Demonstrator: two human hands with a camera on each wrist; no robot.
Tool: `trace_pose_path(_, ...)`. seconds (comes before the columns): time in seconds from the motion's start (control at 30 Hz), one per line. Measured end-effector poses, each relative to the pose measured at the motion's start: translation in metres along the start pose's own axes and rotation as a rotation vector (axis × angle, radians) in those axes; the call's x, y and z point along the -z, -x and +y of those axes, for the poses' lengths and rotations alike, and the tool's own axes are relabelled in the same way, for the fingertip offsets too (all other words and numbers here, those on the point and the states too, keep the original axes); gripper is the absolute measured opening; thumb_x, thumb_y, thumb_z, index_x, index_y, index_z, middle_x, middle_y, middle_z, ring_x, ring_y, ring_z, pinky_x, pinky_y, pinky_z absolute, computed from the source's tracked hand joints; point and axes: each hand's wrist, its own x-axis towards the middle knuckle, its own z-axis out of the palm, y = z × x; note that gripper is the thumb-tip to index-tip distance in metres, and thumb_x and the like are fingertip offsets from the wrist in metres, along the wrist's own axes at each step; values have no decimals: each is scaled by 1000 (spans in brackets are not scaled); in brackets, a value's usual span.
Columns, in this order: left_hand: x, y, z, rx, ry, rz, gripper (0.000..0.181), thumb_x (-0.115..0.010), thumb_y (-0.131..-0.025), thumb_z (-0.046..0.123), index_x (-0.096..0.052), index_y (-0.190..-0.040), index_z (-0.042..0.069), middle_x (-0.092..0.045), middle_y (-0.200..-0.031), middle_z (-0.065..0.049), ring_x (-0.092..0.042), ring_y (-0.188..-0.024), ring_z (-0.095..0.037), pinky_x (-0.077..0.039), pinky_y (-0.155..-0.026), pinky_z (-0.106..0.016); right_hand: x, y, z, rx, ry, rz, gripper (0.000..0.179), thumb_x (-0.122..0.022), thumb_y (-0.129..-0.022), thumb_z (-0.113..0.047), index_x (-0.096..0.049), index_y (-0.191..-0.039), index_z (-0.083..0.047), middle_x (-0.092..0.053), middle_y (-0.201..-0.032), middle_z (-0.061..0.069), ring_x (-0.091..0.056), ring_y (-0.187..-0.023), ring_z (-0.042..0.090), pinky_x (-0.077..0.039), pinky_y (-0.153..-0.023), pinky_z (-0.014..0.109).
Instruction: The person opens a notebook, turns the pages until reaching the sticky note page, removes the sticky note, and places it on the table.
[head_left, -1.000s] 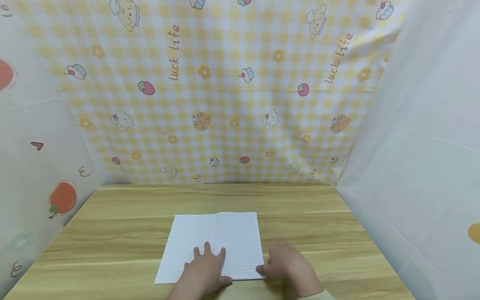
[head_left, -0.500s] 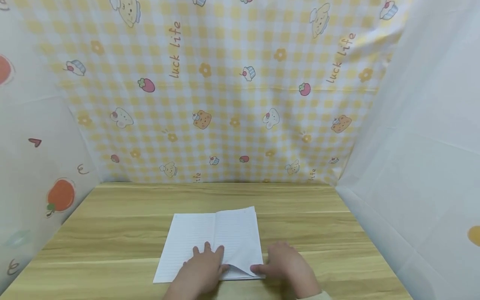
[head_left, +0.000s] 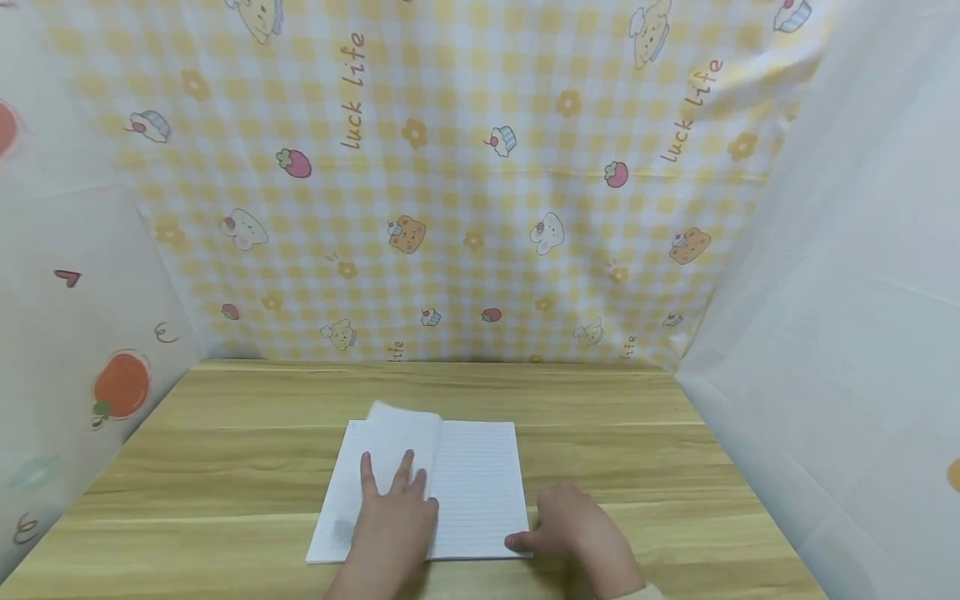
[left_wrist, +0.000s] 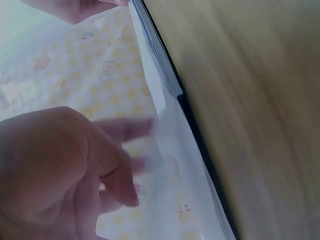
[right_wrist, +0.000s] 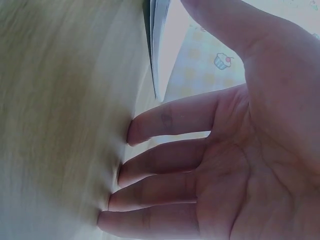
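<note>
A lined notebook (head_left: 480,492) lies spread on the wooden table, its right page flat. A leaf (head_left: 405,425) is over on the left half, its top end lifted off the page below. My left hand (head_left: 396,521) rests on this leaf with fingers spread; in the left wrist view the leaf beside the fingers is blurred. At the lower right corner, the thumb of my right hand (head_left: 573,529) touches the page. The right wrist view shows the other fingers (right_wrist: 170,120) straight, tips on the tabletop beside the notebook's corner (right_wrist: 159,85).
The wooden table (head_left: 645,433) runs back to a yellow checked curtain (head_left: 465,192) with cartoon prints. White sheets hang at the left (head_left: 67,333) and right (head_left: 840,333) sides. Tabletop surrounds the notebook.
A leaf rose from the right half of the notebook and swung over to the left. My left hand shifted up and left onto it. The right hand stayed near the corner.
</note>
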Motion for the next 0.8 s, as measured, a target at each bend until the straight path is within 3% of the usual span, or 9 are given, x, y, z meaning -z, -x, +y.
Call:
trace_pose_path(0.1,-1,2,1,35,93,-25,9,-73,-92,9,-79,-98,6,-68,-143,-20,-52,-149,-40,-33,-120,-78,0,1,-2,0,0,8,54,-89,-81,-52,-56,-65,-11,-52,-65,-2,-41,-62,14,-35,-55,29)
trace_pose_path(0.2,-1,2,2,50,215,-110,27,-65,-94,0,-74,-120,-1,-62,-149,-27,-54,-146,-45,-42,-118,-70,0,1,-3,-3,10,14,55,-89,-81,-52,-55,-63,-11,-51,-64,-1,-41,-62,15,-35,-56,31)
trace_pose_path(0.3,-3,3,2,76,327,-215,44,-59,-94,-5,-65,-137,-3,-58,-151,-31,-56,-142,-50,-49,-113,-66,1,2,-3,-3,13,8,54,-88,-81,-51,-57,-64,-10,-53,-66,-1,-44,-64,17,-39,-59,34)
trace_pose_path(0.4,-5,3,1,95,390,-271,45,-60,-94,-5,-65,-139,-4,-56,-152,-34,-55,-141,-53,-51,-111,-64,1,2,-3,-1,4,4,52,-87,-82,-50,-58,-67,-9,-55,-69,0,-46,-66,17,-41,-60,35)
trace_pose_path(0.63,-8,-2,-1,86,441,-289,42,-63,-101,12,-64,-138,-7,-54,-151,-37,-53,-142,-56,-47,-115,-65,-1,1,-2,-22,-11,9,51,-88,-82,-48,-58,-66,-9,-55,-70,1,-46,-66,18,-39,-59,35)
trace_pose_path(0.8,-9,-3,0,103,475,-287,50,-68,-102,25,-63,-138,-9,-52,-151,-41,-50,-142,-59,-45,-115,-68,-1,0,-2,-8,16,10,52,-86,-83,-49,-57,-66,-10,-56,-69,1,-47,-66,18,-41,-60,35)
